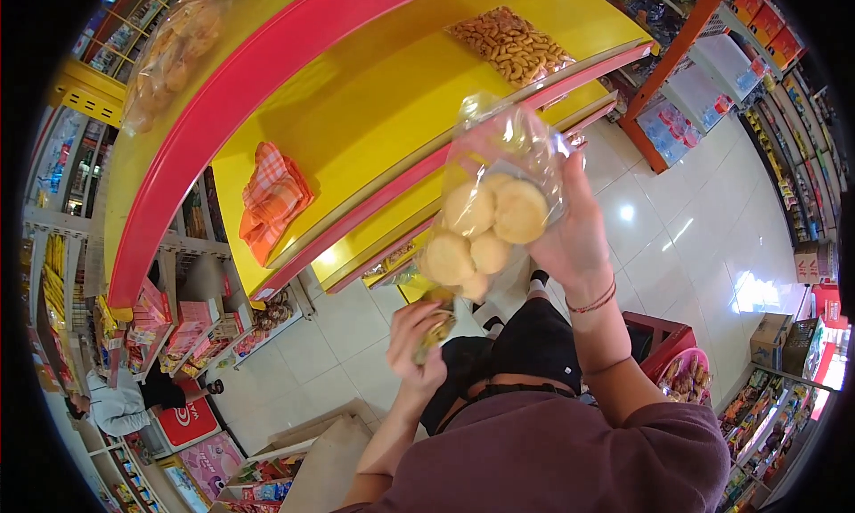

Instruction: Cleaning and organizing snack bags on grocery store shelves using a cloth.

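Note:
My right hand (574,232) grips the side of a clear plastic bag (485,143) and holds it up before the yellow shelves. Several round, pale yellow crackers (492,212) lie in the bag's lower part. Below the bag, my left hand (415,342) is closed around a small yellow-brown bundle (436,328), blurred, its kind unclear. An orange checked cloth (273,201) lies crumpled at the left end of the yellow shelf (356,139). Farther back on that shelf rests a clear bag of curved brown snacks (512,45).
A red-edged upper shelf (214,94) curves across the left, bearing another bagged snack (174,54). A red container (655,335) stands at my right side. At the far left is another person (120,404). Stocked racks (784,148) line the right, beyond the tiled floor (695,219).

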Tool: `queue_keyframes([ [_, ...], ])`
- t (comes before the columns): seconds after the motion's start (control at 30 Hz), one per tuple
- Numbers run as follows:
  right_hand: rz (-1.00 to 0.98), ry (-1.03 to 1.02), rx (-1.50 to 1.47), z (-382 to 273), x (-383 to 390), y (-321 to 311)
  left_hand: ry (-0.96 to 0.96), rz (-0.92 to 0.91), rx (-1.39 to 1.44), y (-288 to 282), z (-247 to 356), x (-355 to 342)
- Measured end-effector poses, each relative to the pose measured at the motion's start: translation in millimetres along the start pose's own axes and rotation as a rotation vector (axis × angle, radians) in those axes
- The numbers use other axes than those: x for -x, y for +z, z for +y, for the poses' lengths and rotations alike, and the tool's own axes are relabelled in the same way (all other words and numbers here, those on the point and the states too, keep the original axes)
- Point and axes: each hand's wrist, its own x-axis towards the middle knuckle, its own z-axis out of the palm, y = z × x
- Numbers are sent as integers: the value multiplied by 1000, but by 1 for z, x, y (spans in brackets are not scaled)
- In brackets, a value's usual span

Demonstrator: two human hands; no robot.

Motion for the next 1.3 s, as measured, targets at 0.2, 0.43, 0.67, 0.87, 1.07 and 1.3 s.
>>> queue_keyframes([
  [0.2, -167, 84, 733, 50, 21, 0, 404, 387, 258, 14, 25, -56],
  [0.43, -46, 159, 487, 54, 27, -1, 300, 52, -348, 19, 26, -71],
  [0.67, 79, 219, 206, 33, 23, -16, 666, -160, -375, 7, 15, -53],
  [0.87, 145, 98, 79, 9, 20, -24, 689, -267, -341, 5, 8, -29],
  [1.07, 205, -47, -134, 4, 20, -25, -955, 338, 1354, 27, 4, 1],
  [1.3, 313, 52, 151, 37, 22, -38, -687, 226, 1184, 37, 28, -8],
])
